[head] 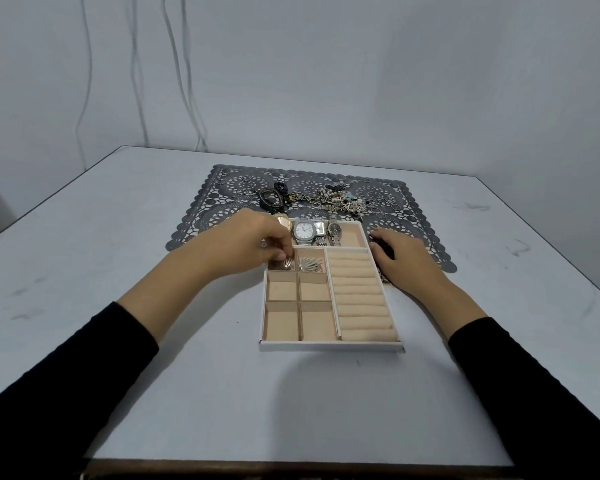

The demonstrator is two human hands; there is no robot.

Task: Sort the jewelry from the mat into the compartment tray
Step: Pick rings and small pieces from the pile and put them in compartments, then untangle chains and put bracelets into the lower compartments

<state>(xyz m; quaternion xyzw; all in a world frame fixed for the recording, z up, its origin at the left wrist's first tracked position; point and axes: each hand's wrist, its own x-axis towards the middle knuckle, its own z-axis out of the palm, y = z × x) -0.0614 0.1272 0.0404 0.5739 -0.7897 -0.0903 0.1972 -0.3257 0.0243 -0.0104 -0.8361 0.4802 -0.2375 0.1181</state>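
Left hand (253, 242) pinching earrings (286, 264) in tray (331, 347) | right hand (407, 259) beside right rim, grip unclear

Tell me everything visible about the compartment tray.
The tray is a white box lined in beige velvety-looking fabric, flat on the table, its far end on the lace mat. Three watches lie in the far strip; silver leaf-shaped pieces sit in the two farthest small squares, the other four empty. The padded rolls on the right are bare. The left hand reaches into the far-left square; the right hand lies beside the right wall.
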